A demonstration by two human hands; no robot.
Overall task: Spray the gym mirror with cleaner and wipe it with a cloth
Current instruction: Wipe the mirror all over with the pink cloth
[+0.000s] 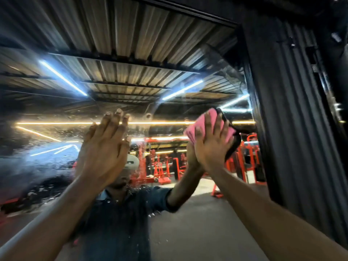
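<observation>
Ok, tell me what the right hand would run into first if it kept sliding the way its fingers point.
The right hand, pressing the pink cloth flat on the mirror, points up and slightly left. That way looks free: only more glass, then probably the mirror's black top frame, though distance is hard to judge.

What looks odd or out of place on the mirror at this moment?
Nothing is damaged or askew. The mirror carries spray droplets and streaks on its left part, not yet wiped. The right hand presses the pink cloth flat near the right edge; the left hand rests open on the glass.
</observation>
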